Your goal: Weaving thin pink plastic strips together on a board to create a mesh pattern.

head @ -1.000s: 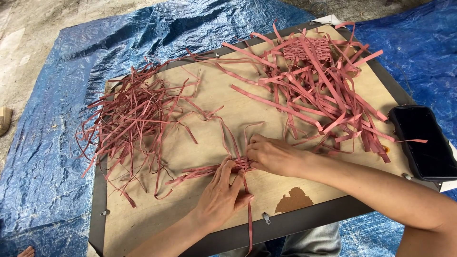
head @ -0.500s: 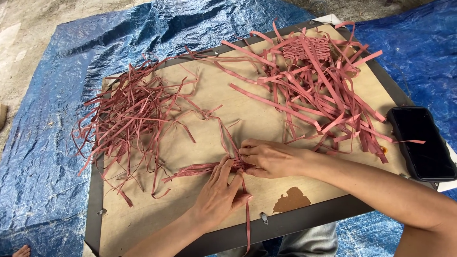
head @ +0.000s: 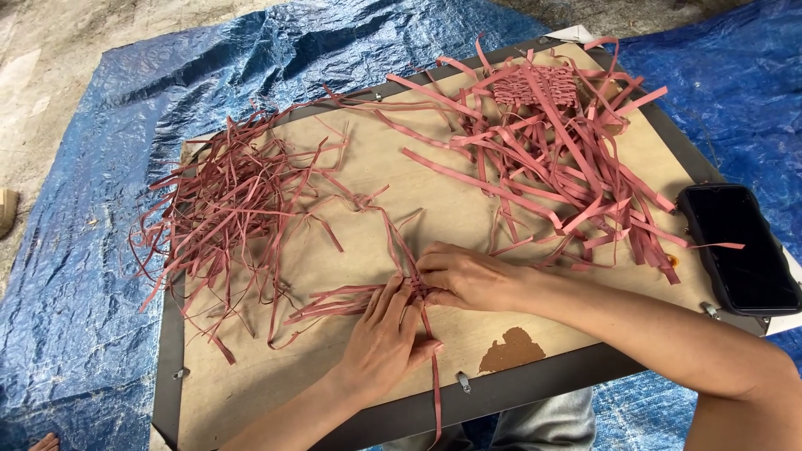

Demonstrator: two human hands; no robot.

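Both of my hands meet near the front middle of a wooden board [head: 368, 175]. My left hand [head: 386, 334] lies flat, fingers pressing down a small crossing of reddish-pink strips [head: 334, 302]. My right hand [head: 469, 278] curls over the same crossing and pinches strips at its centre. Strips fan out to the left, upward and toward the front edge from under my fingers. The crossing itself is mostly hidden by my hands.
A loose heap of thin pink strips [head: 230, 200] lies at the left. Wider strips [head: 568, 167] pile at the right, with a small woven piece [head: 535, 86] at the back. A black phone [head: 739, 248] rests at the right edge. Blue tarp [head: 75, 250] lies underneath.
The view has shifted slightly. My hands stay at the same crossing of strips, fingers adjusting a little; nothing was picked up or let go.
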